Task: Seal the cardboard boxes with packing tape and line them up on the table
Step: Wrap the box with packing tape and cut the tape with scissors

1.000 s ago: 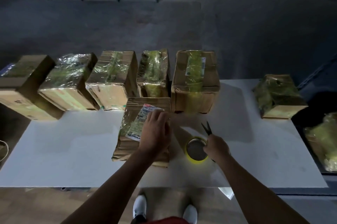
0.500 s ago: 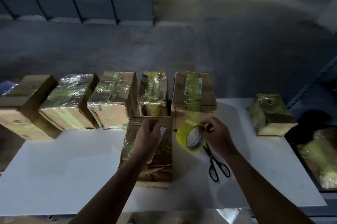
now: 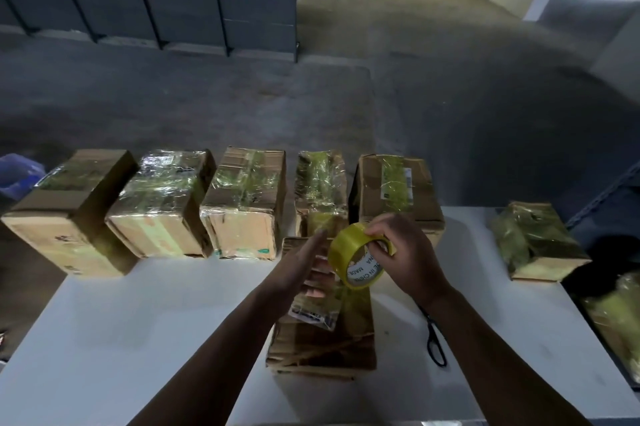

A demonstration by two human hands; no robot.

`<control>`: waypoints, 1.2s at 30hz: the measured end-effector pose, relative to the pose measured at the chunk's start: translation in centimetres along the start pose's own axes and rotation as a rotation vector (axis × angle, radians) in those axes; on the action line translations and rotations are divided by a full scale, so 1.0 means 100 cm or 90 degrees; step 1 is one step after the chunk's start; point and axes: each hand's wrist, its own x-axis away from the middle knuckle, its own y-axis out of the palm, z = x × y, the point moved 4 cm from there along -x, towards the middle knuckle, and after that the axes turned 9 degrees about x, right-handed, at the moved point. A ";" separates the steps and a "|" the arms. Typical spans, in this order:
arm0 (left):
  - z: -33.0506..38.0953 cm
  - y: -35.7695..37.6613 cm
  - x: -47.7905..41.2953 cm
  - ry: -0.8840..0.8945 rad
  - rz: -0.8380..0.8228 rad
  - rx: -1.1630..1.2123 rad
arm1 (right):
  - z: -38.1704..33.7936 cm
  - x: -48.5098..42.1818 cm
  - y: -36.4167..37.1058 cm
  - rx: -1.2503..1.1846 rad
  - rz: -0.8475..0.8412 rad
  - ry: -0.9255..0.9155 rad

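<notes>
- A big grey room with a bare floor lies behind a white table [image 3: 138,321].
- A row of five taped boxes [image 3: 242,203] sits along the far edge of the table, at 12 o'clock from the hands.
- One more wrapped box [image 3: 533,242] sits well apart at 2 o'clock.
- The box being worked on [image 3: 322,346] lies flat on the table, right under the hands and reaching toward 6 o'clock.
- Its long side runs from 12 to 6, so I think the tape should run along that line.
- The right hand [image 3: 405,259] grips the yellow tape roll [image 3: 349,255] with its fingers curled round the rim, above the far end of the box.
- The left hand [image 3: 298,269] is at 9 o'clock from the roll, just beside it, with loose fingers that hold nothing I can see.
- I cannot tell if it touches the box top.
- Both hands are about as near to the box.
- The left hand is free to find the tape end or press the tape down.
- The scissors [image 3: 434,346] lie on the table at 3 o'clock from the box, partly under the right arm.
</notes>
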 end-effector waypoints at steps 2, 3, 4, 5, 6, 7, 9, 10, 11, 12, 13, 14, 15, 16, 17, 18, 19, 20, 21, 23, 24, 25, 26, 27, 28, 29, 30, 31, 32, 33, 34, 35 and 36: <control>0.001 -0.004 0.000 0.003 -0.020 0.003 | -0.007 -0.005 0.004 0.023 0.007 -0.020; 0.001 -0.006 0.001 0.007 -0.028 0.006 | -0.010 -0.007 0.005 0.032 0.013 -0.033; 0.002 -0.007 0.001 0.014 -0.035 0.010 | -0.014 -0.009 0.007 0.040 0.018 -0.049; 0.002 -0.008 0.002 0.020 -0.042 0.013 | -0.017 -0.011 0.008 0.045 0.021 -0.064; 0.003 -0.010 0.002 0.024 -0.048 0.017 | -0.019 -0.013 0.009 0.049 0.021 -0.074; 0.003 -0.011 0.001 0.025 -0.053 0.025 | -0.021 -0.014 0.010 0.052 0.019 -0.078; 0.003 -0.013 -0.001 0.022 -0.063 0.051 | -0.022 -0.016 0.012 0.052 0.017 -0.079; 0.003 -0.014 -0.002 0.018 -0.064 0.064 | -0.022 -0.017 0.012 0.049 0.017 -0.077; 0.003 -0.016 -0.003 0.014 -0.066 0.074 | -0.021 -0.018 0.012 0.045 0.014 -0.073; 0.003 -0.018 -0.003 0.010 -0.070 0.084 | -0.020 -0.019 0.012 0.039 0.010 -0.066; 0.003 -0.018 -0.003 0.008 -0.074 0.093 | -0.019 -0.020 0.012 0.033 0.005 -0.058; 0.004 -0.018 -0.002 0.011 -0.076 0.100 | -0.018 -0.020 0.013 0.030 -0.002 -0.050; 0.005 -0.018 -0.001 0.024 -0.069 0.099 | -0.016 -0.020 0.014 0.029 -0.009 -0.041; 0.007 -0.018 -0.001 0.055 -0.047 0.083 | -0.015 -0.020 0.015 0.030 -0.015 -0.029; 0.009 -0.020 0.000 0.112 -0.012 0.045 | -0.014 -0.020 0.016 0.028 -0.019 -0.013; 0.013 -0.021 0.000 0.189 0.026 -0.012 | -0.012 -0.020 0.017 0.024 -0.024 0.004; 0.016 -0.023 0.000 0.268 0.058 -0.075 | -0.011 -0.019 0.018 0.022 -0.028 0.020; 0.019 -0.024 0.001 0.336 0.079 -0.133 | -0.011 -0.019 0.019 0.026 -0.033 0.032; 0.021 -0.024 0.002 0.387 0.089 -0.180 | -0.010 -0.019 0.020 0.034 -0.037 0.041; 0.024 -0.022 0.004 0.449 0.085 -0.256 | -0.009 -0.018 0.021 0.031 -0.040 0.063; 0.025 -0.022 0.005 0.474 0.084 -0.293 | -0.009 -0.018 0.022 0.023 -0.040 0.076; 0.025 -0.021 0.005 0.497 0.087 -0.327 | -0.008 -0.017 0.022 0.017 -0.044 0.089; 0.026 -0.021 0.006 0.517 0.094 -0.357 | -0.007 -0.017 0.023 0.012 -0.052 0.101; 0.026 -0.022 0.007 0.531 0.100 -0.383 | -0.005 -0.017 0.025 0.006 -0.065 0.114; 0.026 -0.022 0.007 0.537 0.102 -0.403 | -0.004 -0.018 0.027 -0.005 -0.084 0.130; 0.027 -0.021 0.008 0.532 0.098 -0.411 | -0.002 -0.018 0.029 -0.023 -0.103 0.148; 0.028 -0.021 0.009 0.521 0.090 -0.411 | 0.000 -0.018 0.031 -0.042 -0.125 0.167; 0.029 -0.020 0.009 0.508 0.083 -0.412 | 0.001 -0.018 0.033 -0.064 -0.151 0.189; 0.030 -0.019 0.009 0.498 0.079 -0.417 | 0.003 -0.018 0.035 -0.079 -0.183 0.211; 0.031 -0.018 0.009 0.488 0.080 -0.429 | 0.005 -0.016 0.038 -0.095 -0.225 0.233; 0.031 -0.018 0.008 0.477 0.083 -0.444 | 0.007 -0.015 0.040 -0.102 -0.269 0.253; 0.030 -0.017 0.007 0.467 0.087 -0.455 | 0.008 -0.013 0.043 -0.113 -0.317 0.273; 0.029 -0.017 0.006 0.456 0.092 -0.460 | 0.009 -0.011 0.046 -0.120 -0.358 0.287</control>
